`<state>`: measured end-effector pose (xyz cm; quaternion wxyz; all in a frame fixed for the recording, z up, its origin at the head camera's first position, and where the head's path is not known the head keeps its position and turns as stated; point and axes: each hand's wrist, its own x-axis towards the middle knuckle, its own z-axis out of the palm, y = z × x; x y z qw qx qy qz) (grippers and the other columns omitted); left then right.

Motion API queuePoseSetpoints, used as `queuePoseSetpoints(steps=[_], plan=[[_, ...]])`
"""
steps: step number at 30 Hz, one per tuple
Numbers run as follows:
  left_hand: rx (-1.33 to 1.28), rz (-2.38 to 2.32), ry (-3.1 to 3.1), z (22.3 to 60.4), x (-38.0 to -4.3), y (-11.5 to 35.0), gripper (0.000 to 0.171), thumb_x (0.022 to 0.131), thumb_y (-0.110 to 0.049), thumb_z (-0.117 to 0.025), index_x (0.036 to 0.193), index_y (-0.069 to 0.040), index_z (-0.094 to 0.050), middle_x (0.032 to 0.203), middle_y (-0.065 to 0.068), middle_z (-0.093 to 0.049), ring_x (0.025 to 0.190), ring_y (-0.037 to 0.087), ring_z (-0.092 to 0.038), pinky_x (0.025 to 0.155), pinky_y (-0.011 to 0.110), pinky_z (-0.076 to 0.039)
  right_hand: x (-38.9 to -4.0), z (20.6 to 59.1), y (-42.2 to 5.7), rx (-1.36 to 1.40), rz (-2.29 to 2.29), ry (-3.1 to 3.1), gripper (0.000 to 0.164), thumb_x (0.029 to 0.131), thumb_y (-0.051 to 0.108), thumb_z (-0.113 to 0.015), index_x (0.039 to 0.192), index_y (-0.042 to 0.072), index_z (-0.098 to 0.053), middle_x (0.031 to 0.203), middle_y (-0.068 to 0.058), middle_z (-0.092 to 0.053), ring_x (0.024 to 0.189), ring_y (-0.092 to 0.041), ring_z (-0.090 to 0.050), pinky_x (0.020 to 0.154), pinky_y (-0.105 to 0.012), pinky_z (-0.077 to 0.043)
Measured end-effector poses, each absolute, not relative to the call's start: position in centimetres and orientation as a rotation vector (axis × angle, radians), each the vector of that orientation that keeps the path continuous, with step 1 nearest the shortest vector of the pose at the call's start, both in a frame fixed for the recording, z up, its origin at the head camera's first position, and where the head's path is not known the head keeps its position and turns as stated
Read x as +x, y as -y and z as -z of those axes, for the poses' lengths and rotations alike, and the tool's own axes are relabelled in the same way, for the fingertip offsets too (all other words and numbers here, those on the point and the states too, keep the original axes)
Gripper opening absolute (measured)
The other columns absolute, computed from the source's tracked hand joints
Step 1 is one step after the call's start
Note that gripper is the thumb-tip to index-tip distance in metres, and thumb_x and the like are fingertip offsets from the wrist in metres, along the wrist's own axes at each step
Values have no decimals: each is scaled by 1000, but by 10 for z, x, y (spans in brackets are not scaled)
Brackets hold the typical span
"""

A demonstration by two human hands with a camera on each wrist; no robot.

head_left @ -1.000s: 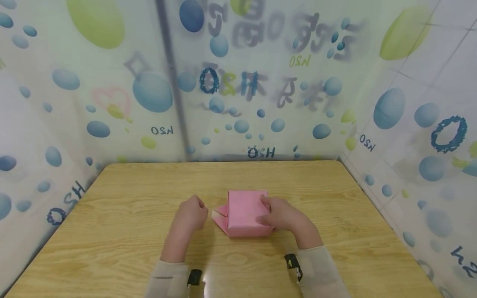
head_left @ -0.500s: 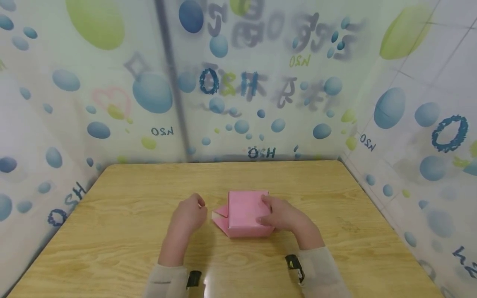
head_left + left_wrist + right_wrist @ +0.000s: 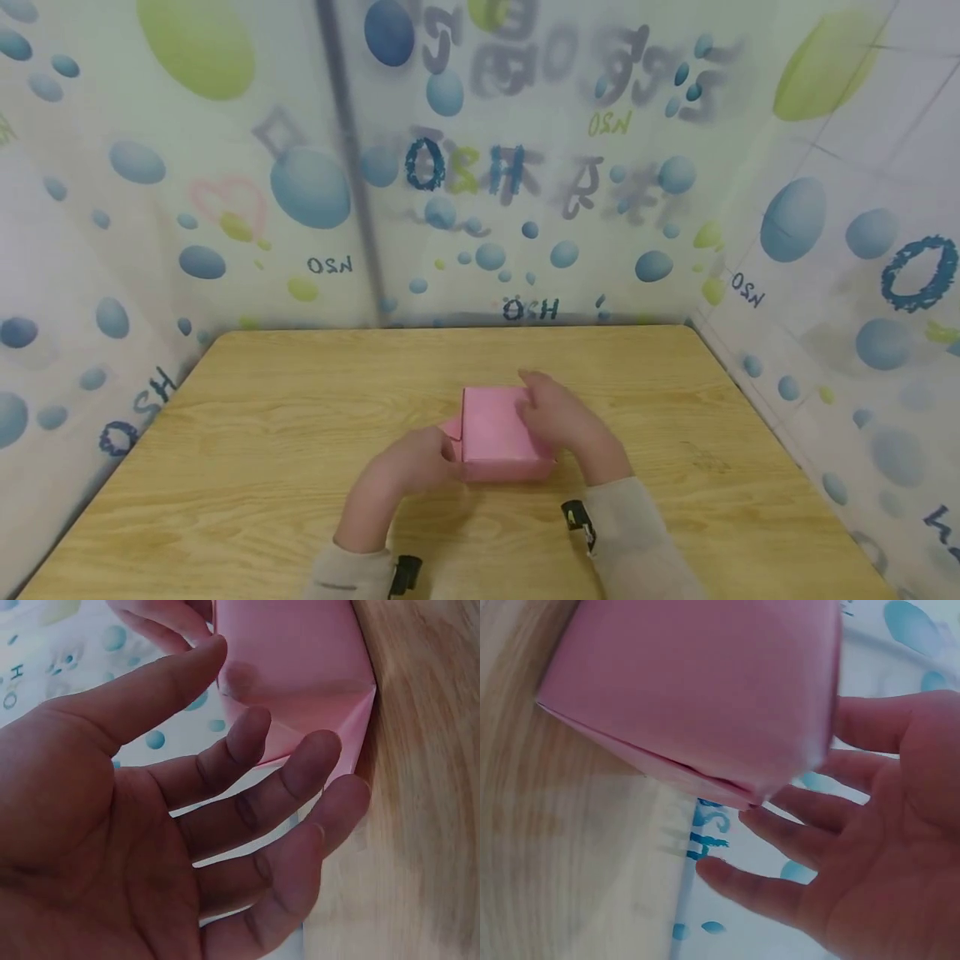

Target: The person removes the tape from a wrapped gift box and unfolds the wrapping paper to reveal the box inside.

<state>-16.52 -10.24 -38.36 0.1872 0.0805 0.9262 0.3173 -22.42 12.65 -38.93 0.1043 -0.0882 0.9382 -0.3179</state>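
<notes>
A box wrapped in pink paper (image 3: 501, 425) lies on the table, with a folded paper flap (image 3: 452, 428) sticking out at its left end. My left hand (image 3: 412, 462) is at that end and covers part of the flap. In the left wrist view its fingers are loosely bent, with the thumb beside the box and the creased paper end (image 3: 300, 712) just beyond the fingertips. At the box's right side is my right hand (image 3: 566, 417). Its fingers (image 3: 772, 832) are spread and fairly straight in the right wrist view, lying along the box's edge; contact there is hard to tell.
The wooden table (image 3: 300, 375) spreads out around the box. Behind it and at both sides stand pale walls (image 3: 480, 225) printed with blue and green drops. Each sleeved wrist carries a small black strap piece (image 3: 577, 515).
My left hand has moved right and nearer to me, from beside the flap onto the box's left end. My right hand has loosened from its hold, its fingers now pointing past the box's far edge.
</notes>
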Motion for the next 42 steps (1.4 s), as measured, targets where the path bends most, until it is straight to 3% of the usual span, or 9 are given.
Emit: queuePoseSetpoints(steps=[4, 7, 10, 15, 23, 30, 34, 38, 42], plan=[[237, -907, -2621, 386, -164, 100, 19, 98, -18, -75, 84, -5, -71, 72, 2, -62, 66, 16, -52, 60, 29, -43, -222, 391, -125, -205, 906, -2742, 54, 113, 24, -46, 161, -1, -41, 166, -22, -44, 157, -41, -39, 128, -59, -33], [220, -917, -2668, 384, -165, 100, 19, 101, -20, -71, 89, -6, -74, 74, 2, -65, 66, 16, -54, 60, 29, -43, -219, 387, -128, -204, 851, -2771, 50, 112, 21, -48, 154, -6, -49, 149, -26, -59, 135, -39, -60, 114, -54, -50], [182, -948, -2700, 383, -166, 101, 24, 105, -23, -66, 90, -6, -74, 72, 1, -61, 63, 16, -51, 58, 30, -41, -214, 383, -135, -208, 815, -2788, 47, 110, 16, -48, 150, -10, -52, 144, -27, -62, 123, -36, -64, 106, -53, -54], [150, -1020, -2729, 382, -169, 101, 23, 107, -23, -60, 101, -5, -73, 83, 4, -65, 70, 17, -54, 63, 33, -47, -204, 382, -141, -208, 805, -2770, 53, 109, 15, -52, 157, -6, -44, 155, -29, -55, 146, -43, -53, 121, -61, -42], [130, -1052, -2768, 387, -174, 99, 35, 104, -25, -64, 128, 0, -69, 118, 15, -76, 104, 27, -72, 89, 49, -60, -191, 382, -137, -269, 837, -2656, 70, 108, 26, -60, 168, 8, -29, 169, -18, -42, 153, -35, -47, 127, -57, -36], [112, -1081, -2747, 390, -178, 97, 51, 101, -20, -70, 147, 0, -57, 125, 22, -74, 110, 32, -72, 91, 50, -60, -189, 382, -134, -284, 849, -2628, 69, 107, 27, -63, 168, 12, -33, 162, -13, -51, 119, -24, -58, 116, -51, -46], [153, -1040, -2801, 390, -181, 95, 51, 100, -17, -71, 148, -4, -57, 134, 22, -71, 114, 32, -71, 92, 49, -60, -191, 384, -133, -255, 855, -2627, 68, 108, 30, -62, 168, 14, -33, 165, -12, -49, 125, -24, -58, 120, -53, -44], [162, -1012, -2847, 391, -184, 89, 42, 101, -18, -69, 141, -6, -63, 113, 15, -75, 86, 24, -67, 71, 38, -55, -192, 386, -131, -282, 842, -2647, 65, 109, 29, -58, 167, 10, -34, 167, -15, -45, 145, -29, -54, 125, -55, -40], [131, -1042, -2871, 393, -188, 83, 24, 101, -19, -69, 120, -6, -67, 84, 9, -64, 70, 20, -55, 59, 31, -44, -193, 386, -128, -290, 855, -2644, 63, 110, 23, -57, 166, 6, -35, 156, -18, -56, 105, -31, -72, 95, -47, -60]])
